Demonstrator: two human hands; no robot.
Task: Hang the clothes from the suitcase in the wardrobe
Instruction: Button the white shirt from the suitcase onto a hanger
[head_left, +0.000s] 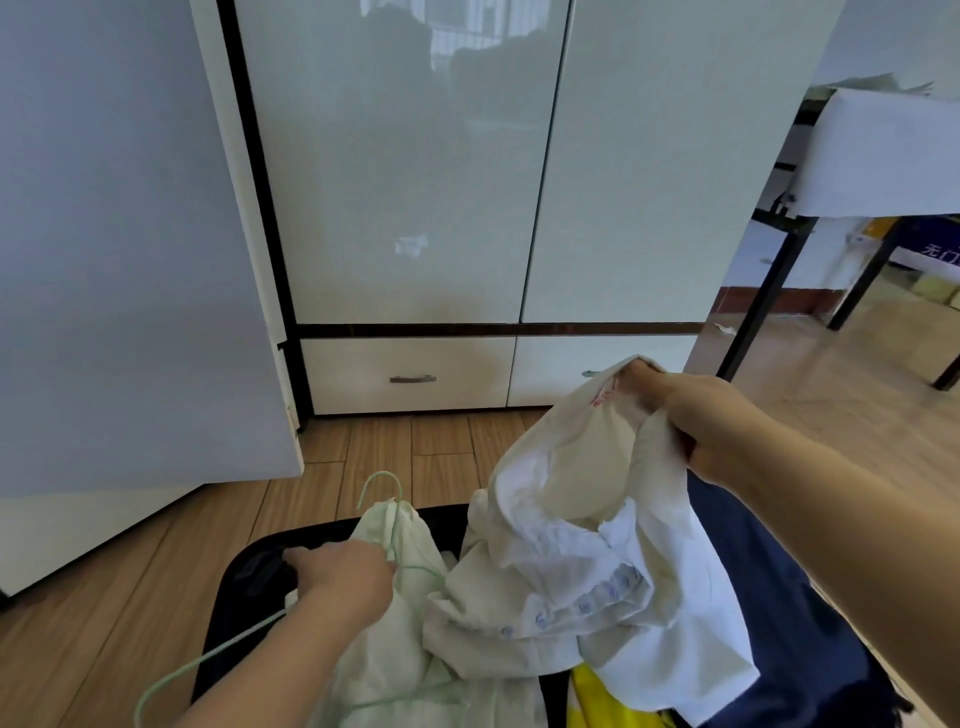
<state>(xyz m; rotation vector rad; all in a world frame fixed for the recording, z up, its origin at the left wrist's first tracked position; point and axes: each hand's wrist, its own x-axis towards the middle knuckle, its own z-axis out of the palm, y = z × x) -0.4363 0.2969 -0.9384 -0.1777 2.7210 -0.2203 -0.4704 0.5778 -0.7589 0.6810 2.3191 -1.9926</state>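
Hanging from the right hand (696, 415), a white shirt (582, 561) is lifted above the open suitcase (244, 582) on the wooden floor (130, 587); that hand's grip is clamped on bunched cloth at the top. The left hand (345, 577) curls round a pale green hanger (384, 483) lying with a cream garment (395, 639) in the case. A yellow item (592, 696) and dark blue fabric (779, 597) lie beside. Beyond stands the wardrobe (415, 182), its left door (104, 234) swung open.

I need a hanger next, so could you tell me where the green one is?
Head view, lower left: the green hanger is in the left hand over the suitcase, beside the white shirt.
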